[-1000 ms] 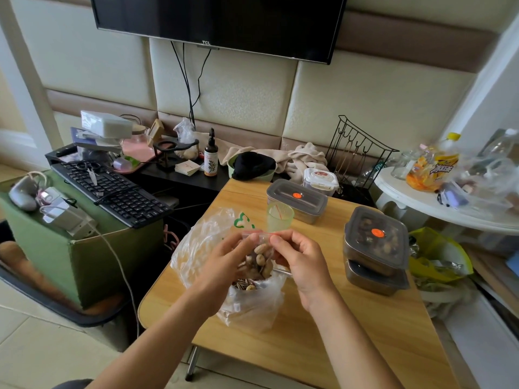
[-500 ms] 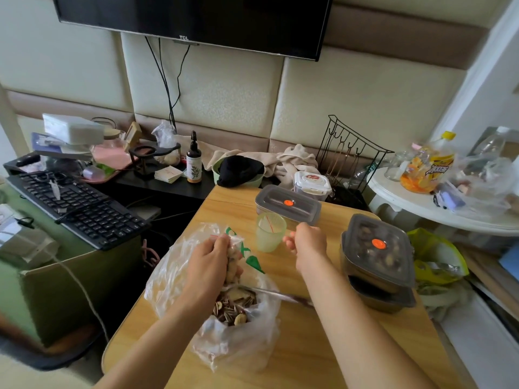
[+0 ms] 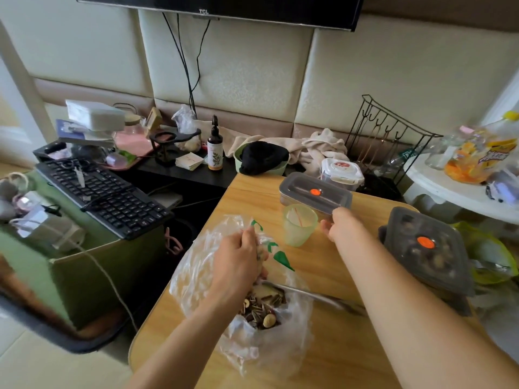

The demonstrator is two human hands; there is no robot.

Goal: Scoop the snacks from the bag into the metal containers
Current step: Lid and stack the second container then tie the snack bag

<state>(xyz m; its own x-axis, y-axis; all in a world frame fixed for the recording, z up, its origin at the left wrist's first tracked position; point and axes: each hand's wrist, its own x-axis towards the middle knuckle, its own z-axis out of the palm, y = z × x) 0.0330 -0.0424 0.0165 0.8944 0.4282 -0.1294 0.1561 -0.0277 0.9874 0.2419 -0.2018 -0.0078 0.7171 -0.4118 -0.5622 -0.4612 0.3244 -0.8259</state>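
plastic bag point(image 3: 193, 265) of snacks point(image 3: 261, 308) lies open on the near desk point(image 3: 323, 360), its rim pinched by the left grip point(image 3: 238, 262); a spoon point(image 3: 317, 296) rests loose inside. right grip point(image 3: 341, 227) meets the lidded far metal container point(image 3: 314, 192); whether it has closed is not discernible. risks: dragging that container could topple the green cup point(image 3: 299, 224) just beside it; a slack rim could spill seeds.

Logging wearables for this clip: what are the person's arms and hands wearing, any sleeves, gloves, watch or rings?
Nothing worn shows. The left hand and right hand are ungloved, with no rings on the fingers in view. Both forearms are bare down to the bottom of the frame: no sleeve cuffs, watch, bracelet or markings.
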